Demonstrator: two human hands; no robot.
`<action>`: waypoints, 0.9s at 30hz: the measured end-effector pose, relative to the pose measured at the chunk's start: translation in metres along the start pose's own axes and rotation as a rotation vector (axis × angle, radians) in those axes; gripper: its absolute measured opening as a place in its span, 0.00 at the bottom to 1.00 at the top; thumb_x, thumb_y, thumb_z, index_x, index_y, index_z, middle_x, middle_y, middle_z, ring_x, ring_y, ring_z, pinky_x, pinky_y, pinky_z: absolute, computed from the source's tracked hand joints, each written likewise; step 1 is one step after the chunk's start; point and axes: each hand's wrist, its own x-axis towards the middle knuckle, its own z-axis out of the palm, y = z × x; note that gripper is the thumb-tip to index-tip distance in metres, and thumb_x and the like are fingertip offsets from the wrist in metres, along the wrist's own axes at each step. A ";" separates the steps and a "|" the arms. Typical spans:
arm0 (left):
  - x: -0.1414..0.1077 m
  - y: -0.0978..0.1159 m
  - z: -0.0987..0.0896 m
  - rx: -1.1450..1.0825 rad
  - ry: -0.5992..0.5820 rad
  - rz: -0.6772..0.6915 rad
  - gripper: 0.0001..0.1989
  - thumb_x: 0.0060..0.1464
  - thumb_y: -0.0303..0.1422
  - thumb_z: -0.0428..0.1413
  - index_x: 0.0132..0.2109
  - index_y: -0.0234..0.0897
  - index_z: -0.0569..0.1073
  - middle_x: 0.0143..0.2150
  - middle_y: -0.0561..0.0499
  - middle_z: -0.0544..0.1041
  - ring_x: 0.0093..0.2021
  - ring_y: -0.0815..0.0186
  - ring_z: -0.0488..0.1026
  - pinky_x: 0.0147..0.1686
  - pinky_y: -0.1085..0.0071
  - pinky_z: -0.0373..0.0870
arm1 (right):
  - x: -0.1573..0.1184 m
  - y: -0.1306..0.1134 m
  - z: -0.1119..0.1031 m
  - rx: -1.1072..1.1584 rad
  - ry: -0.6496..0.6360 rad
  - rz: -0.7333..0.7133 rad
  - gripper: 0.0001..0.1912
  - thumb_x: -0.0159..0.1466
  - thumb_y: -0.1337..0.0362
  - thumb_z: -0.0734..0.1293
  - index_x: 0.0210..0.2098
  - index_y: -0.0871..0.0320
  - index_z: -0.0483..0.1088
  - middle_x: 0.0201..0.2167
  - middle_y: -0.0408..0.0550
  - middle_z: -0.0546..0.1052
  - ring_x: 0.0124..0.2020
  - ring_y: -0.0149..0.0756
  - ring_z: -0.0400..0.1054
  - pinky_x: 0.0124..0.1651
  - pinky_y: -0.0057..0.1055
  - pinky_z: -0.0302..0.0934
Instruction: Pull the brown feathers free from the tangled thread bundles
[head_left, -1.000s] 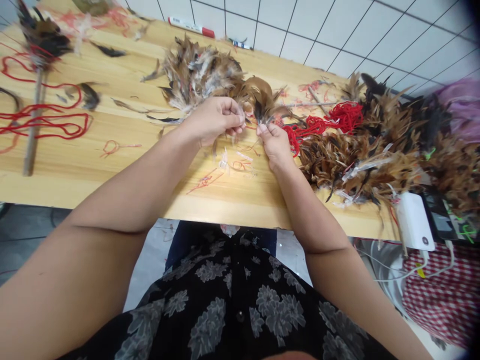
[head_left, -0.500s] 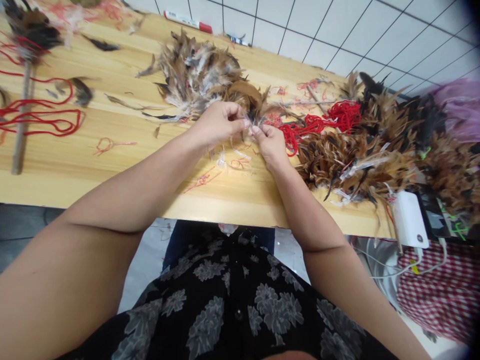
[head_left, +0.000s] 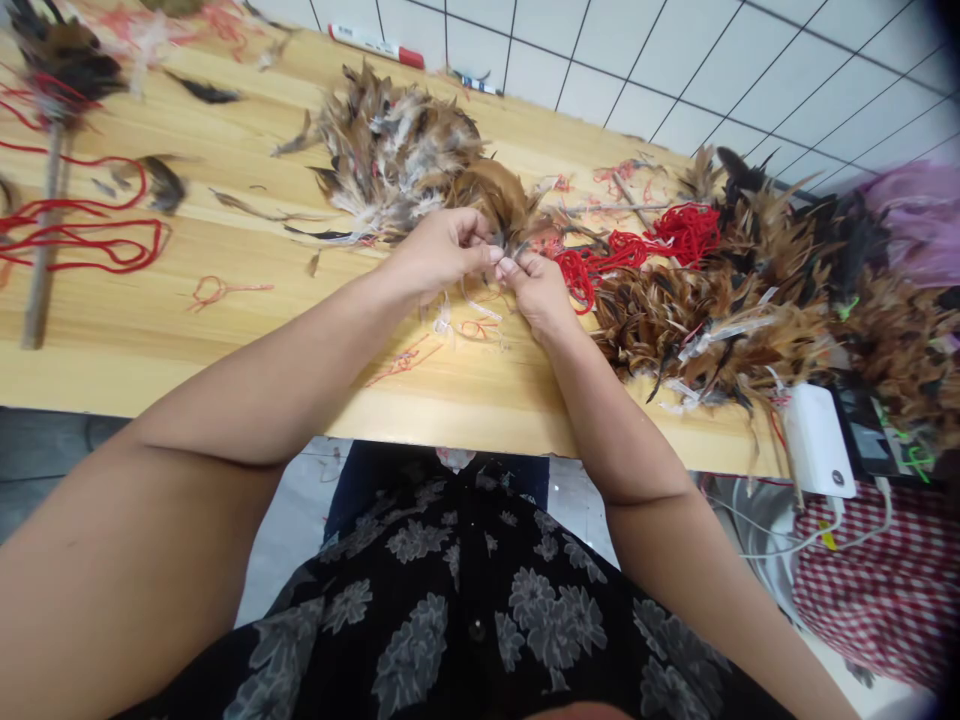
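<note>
Both hands [head_left: 450, 252] [head_left: 537, 290] pinch the feather bunch [head_left: 504, 198], its tips pointing away.

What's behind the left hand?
Just past the left hand show brown feathers and part of a mottled feather bundle; whatever its palm and fingers cover cannot be seen.

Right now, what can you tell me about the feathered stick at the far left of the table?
The stick looks like wood: straight, slim, greyish brown. It lies on the table, its bare end towards the near edge. The far end carries a bushy tuft of black and brown feathers, with red strands around their base. Red cord crosses the shaft; whether over or under, I can't tell. Neither the left hand nor the right hand touches it.
</note>
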 end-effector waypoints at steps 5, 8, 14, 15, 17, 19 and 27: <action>0.005 -0.003 -0.005 -0.113 -0.083 -0.043 0.18 0.67 0.17 0.77 0.35 0.36 0.79 0.32 0.50 0.84 0.31 0.66 0.80 0.37 0.71 0.77 | -0.002 -0.003 0.001 0.032 -0.082 -0.034 0.36 0.74 0.33 0.83 0.29 0.51 0.67 0.30 0.40 0.74 0.37 0.34 0.66 0.46 0.34 0.65; 0.006 -0.003 -0.007 -0.209 -0.120 -0.072 0.20 0.67 0.20 0.82 0.36 0.35 0.79 0.32 0.50 0.84 0.31 0.65 0.83 0.37 0.72 0.78 | 0.000 -0.001 0.001 0.058 -0.127 -0.051 0.38 0.73 0.31 0.83 0.29 0.51 0.67 0.30 0.41 0.76 0.36 0.33 0.66 0.46 0.33 0.66; 0.006 -0.011 -0.002 -0.287 -0.126 -0.060 0.17 0.64 0.20 0.85 0.39 0.35 0.84 0.31 0.52 0.82 0.34 0.63 0.84 0.37 0.72 0.75 | 0.009 0.015 -0.005 -0.046 -0.123 -0.156 0.30 0.73 0.36 0.84 0.32 0.53 0.78 0.36 0.46 0.86 0.41 0.38 0.75 0.55 0.36 0.72; 0.005 -0.011 -0.001 -0.289 -0.121 -0.057 0.16 0.65 0.19 0.83 0.40 0.36 0.85 0.31 0.52 0.82 0.35 0.63 0.83 0.38 0.72 0.75 | 0.010 0.016 -0.006 -0.054 -0.122 -0.169 0.29 0.73 0.37 0.85 0.32 0.53 0.81 0.37 0.46 0.87 0.42 0.39 0.77 0.57 0.38 0.74; 0.004 -0.010 0.002 -0.305 -0.090 -0.065 0.16 0.70 0.18 0.80 0.39 0.37 0.85 0.30 0.52 0.82 0.34 0.65 0.79 0.38 0.72 0.75 | 0.010 0.017 -0.006 -0.033 -0.117 -0.176 0.28 0.72 0.37 0.85 0.34 0.53 0.83 0.37 0.47 0.88 0.43 0.41 0.78 0.58 0.40 0.76; 0.004 -0.005 0.003 -0.337 -0.047 -0.085 0.20 0.77 0.17 0.75 0.35 0.36 0.84 0.29 0.51 0.82 0.31 0.69 0.75 0.37 0.74 0.73 | 0.008 0.014 -0.005 0.045 -0.121 -0.162 0.30 0.69 0.33 0.87 0.34 0.52 0.83 0.37 0.47 0.88 0.46 0.43 0.81 0.60 0.41 0.78; 0.007 0.018 0.001 -0.618 0.060 -0.242 0.29 0.90 0.20 0.60 0.32 0.31 0.76 0.27 0.54 0.76 0.24 0.75 0.74 0.29 0.81 0.71 | 0.003 0.001 -0.007 0.224 -0.117 -0.108 0.35 0.60 0.31 0.91 0.36 0.54 0.83 0.39 0.45 0.88 0.50 0.41 0.84 0.66 0.44 0.81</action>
